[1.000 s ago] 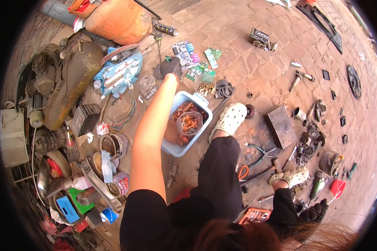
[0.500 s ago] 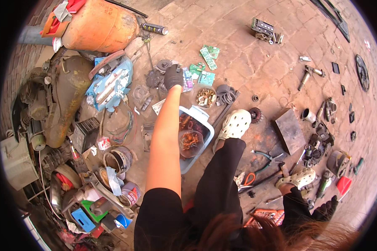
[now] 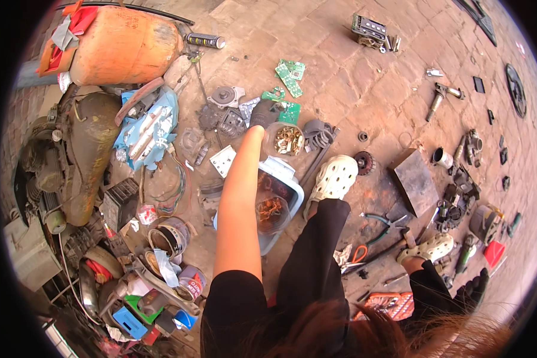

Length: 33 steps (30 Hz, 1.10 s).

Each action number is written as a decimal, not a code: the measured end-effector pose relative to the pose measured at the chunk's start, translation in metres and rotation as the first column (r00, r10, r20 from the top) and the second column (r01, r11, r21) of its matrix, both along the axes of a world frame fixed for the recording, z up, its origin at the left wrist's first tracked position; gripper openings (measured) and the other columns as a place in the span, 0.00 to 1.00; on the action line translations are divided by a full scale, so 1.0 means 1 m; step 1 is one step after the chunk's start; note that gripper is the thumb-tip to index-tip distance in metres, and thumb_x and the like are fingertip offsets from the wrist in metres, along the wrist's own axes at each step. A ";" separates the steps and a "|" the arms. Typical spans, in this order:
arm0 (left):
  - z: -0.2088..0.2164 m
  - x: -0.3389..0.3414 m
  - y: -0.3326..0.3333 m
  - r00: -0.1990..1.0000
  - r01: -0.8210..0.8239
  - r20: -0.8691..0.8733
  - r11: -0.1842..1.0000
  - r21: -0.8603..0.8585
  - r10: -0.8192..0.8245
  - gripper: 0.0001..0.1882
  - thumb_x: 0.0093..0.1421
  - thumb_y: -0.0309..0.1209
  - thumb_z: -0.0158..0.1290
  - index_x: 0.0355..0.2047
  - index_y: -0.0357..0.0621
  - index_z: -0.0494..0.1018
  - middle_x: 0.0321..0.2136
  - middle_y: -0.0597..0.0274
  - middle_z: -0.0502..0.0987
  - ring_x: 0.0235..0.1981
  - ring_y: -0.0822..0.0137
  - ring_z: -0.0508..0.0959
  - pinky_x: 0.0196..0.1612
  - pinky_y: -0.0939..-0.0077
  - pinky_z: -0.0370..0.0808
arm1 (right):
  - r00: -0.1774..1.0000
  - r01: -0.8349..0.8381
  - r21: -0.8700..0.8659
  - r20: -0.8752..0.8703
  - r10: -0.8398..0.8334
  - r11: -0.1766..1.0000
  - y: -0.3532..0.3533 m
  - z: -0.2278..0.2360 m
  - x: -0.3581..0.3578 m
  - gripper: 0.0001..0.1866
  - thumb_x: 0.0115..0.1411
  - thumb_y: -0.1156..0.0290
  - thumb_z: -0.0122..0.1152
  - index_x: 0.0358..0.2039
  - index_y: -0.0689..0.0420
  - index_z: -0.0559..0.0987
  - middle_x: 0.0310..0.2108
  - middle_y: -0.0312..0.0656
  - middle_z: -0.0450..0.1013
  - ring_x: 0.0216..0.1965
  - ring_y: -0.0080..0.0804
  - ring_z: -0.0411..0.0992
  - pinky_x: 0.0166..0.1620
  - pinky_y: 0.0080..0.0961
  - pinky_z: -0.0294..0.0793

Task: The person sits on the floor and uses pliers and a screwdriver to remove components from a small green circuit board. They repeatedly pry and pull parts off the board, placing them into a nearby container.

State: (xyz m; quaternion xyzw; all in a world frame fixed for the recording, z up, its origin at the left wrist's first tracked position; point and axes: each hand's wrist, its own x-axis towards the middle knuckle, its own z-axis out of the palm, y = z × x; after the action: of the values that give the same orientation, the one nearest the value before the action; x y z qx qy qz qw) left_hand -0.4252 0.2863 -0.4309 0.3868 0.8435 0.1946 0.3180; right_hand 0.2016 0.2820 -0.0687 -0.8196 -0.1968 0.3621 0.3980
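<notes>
My left hand (image 3: pixel 265 113), in a dark glove, reaches out over a group of circuit boards. A green circuit board (image 3: pixel 289 112) lies right beside its fingers, which are mostly hidden, so a grip does not show. Close to the wrist stands a clear bowl of brass-coloured metal bits (image 3: pixel 289 141). Under the forearm is a light blue tub (image 3: pixel 298 194) with a clear bowl of copper-coloured scraps (image 3: pixel 271 210) in it. More green boards (image 3: pixel 290 77) lie just beyond. My right hand (image 3: pixel 474 289), in a black glove, is low at the right near my shoe, its fingers too dark to make out.
An orange gas cylinder (image 3: pixel 125 46) lies at the far left, near a blue plastic bag (image 3: pixel 152 134). Cans and assorted scrap crowd the lower left. To the right are a metal box (image 3: pixel 414 182), pliers (image 3: pixel 383 224), and an orange tool tray (image 3: pixel 394 305).
My left hand has shifted right and slightly nearer, toward the bowl of brass-coloured bits. The board beside it looks greener now. The whole view has shifted a little.
</notes>
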 end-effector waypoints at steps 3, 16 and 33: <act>-0.023 -0.002 -0.035 0.990 0.098 -0.121 0.963 0.250 -0.069 0.16 0.50 0.33 0.60 0.41 0.47 0.79 0.39 0.53 0.79 0.41 0.58 0.79 0.46 0.69 0.74 | 0.929 -0.290 -0.027 0.232 0.289 0.957 -0.010 -0.007 0.000 0.23 0.61 0.65 0.52 0.58 0.49 0.69 0.37 0.24 0.62 0.33 0.15 0.59 0.38 0.12 0.57; 0.018 0.012 -0.017 0.890 -0.363 0.296 0.932 0.002 0.346 0.13 0.54 0.35 0.59 0.37 0.42 0.80 0.30 0.60 0.81 0.28 0.71 0.78 0.35 0.74 0.74 | 0.672 -0.607 -0.060 0.492 0.553 0.792 -0.034 -0.024 0.070 0.23 0.63 0.70 0.51 0.60 0.56 0.66 0.50 0.38 0.67 0.44 0.30 0.68 0.43 0.21 0.67; 0.296 0.213 -0.079 0.387 -0.555 0.915 0.766 0.326 -0.109 0.15 0.57 0.26 0.57 0.43 0.31 0.73 0.24 0.62 0.75 0.20 0.77 0.69 0.22 0.85 0.62 | 0.696 -0.718 0.157 0.144 0.704 0.678 -0.105 0.044 -0.041 0.16 0.62 0.66 0.55 0.46 0.62 0.72 0.32 0.43 0.73 0.28 0.27 0.70 0.31 0.23 0.68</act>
State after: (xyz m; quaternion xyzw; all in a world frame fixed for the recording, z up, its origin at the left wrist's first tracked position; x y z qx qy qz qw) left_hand -0.2127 0.2071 -0.1347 0.1721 0.4773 0.6647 0.5484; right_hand 0.1603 0.1770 -0.0248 -0.6464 -0.5493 0.4368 0.2994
